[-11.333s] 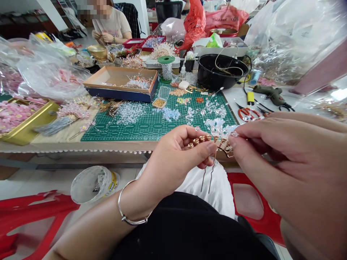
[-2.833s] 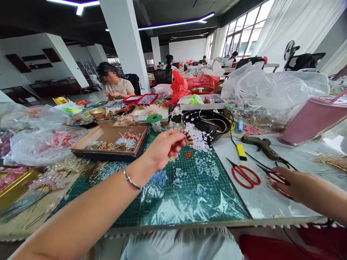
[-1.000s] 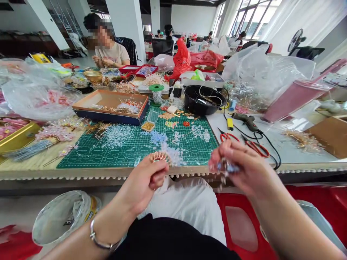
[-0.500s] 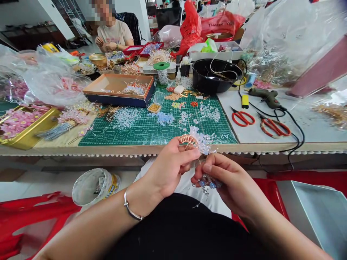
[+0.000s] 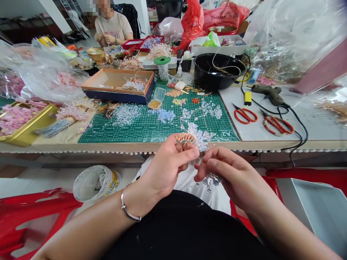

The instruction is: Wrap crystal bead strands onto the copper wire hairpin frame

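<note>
My left hand (image 5: 173, 159) is closed on a hair comb (image 5: 187, 138) with copper-coloured wire wrapping. White and pale-blue flowers with clear beads (image 5: 199, 136) fan out from the comb's right side, above the table's front edge. Close beside it, my right hand (image 5: 227, 168) pinches a thin beaded strand (image 5: 213, 180). Its clear and bluish beads hang below the fingers, over my lap. The fingertips hide where the strand meets the comb, so I cannot tell whether they are joined.
A green cutting mat (image 5: 114, 131) carries loose beads, blue petals (image 5: 166, 115) and a small box of gold beads (image 5: 155, 104). Red-handled pliers (image 5: 245, 115), more pliers (image 5: 278, 122) and a glue gun (image 5: 268, 93) lie right. A black basin (image 5: 208, 77) stands behind; a person (image 5: 114, 27) sits opposite.
My right thumb and fingers have shifted slightly upward and opened a little around the strand. The hanging beads have swung slightly right. My left hand keeps its hold on the comb.
</note>
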Available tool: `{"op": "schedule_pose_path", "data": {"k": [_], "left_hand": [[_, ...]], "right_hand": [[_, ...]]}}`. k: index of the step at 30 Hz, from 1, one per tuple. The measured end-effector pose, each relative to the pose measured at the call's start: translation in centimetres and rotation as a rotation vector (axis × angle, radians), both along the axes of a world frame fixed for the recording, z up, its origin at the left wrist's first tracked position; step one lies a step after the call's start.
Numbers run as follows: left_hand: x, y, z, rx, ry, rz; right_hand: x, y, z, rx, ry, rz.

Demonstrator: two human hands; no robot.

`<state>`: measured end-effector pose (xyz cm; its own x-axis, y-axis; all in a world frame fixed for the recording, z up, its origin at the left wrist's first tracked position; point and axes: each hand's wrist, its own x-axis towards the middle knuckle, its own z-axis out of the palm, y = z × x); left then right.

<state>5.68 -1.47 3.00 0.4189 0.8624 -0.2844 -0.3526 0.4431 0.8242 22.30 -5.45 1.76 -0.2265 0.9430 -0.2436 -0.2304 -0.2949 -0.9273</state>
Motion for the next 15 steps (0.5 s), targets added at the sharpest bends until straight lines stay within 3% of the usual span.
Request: {"op": "schedule_pose_path", "data": {"k": [10,15], "left_hand": [[-0.7,0.2,-0.4,0.001,-0.006,0.045],[-1.0,0.1,-0.3,0.011,-0.004,0.041]], "right_hand": [[-1.2,0.4,-0.3,-0.111,0.063,0.025],[-1.5,0.6,-0.3,-0.010,-0.131,-0.039]]}}
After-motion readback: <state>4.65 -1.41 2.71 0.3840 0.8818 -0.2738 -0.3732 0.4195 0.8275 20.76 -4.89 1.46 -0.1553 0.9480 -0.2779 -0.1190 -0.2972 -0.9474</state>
